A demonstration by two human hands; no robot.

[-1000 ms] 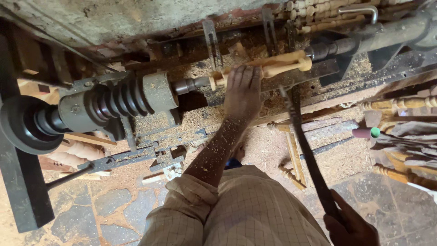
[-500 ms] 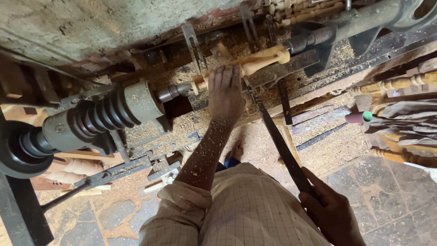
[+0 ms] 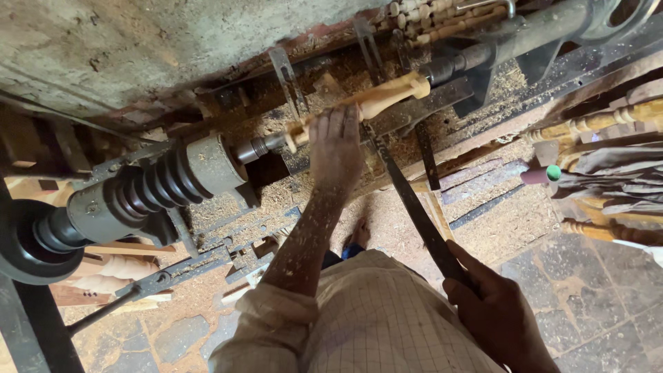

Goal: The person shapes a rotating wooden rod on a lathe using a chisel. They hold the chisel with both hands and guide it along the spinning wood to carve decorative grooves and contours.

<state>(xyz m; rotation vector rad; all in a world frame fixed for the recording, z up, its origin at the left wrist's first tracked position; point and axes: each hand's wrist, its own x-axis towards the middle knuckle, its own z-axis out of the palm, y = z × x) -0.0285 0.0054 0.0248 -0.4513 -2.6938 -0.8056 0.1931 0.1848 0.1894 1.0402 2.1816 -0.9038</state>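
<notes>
Two hands — left hand (image 3: 336, 145) on one spindle (image 3: 387, 97), right hand (image 3: 494, 307) gripping one chisel (image 3: 407, 200) (long).

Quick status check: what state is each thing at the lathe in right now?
Wooden spindle: mounted in the lathe, partly shaped.
Long chisel: tip against the spindle.
Left hand: resting over the chisel tip.
Right hand: closed on the chisel handle.
Lathe bed: covered in sawdust.

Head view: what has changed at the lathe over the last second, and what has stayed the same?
The right hand has swung the long dark metal turning tool up, so that its tip now reaches the pale turned wooden spindle beside the left hand; a second ago it hung clear, lower right. The left hand stayed on the spindle, which stayed mounted on the sawdust-covered metal lathe.
</notes>
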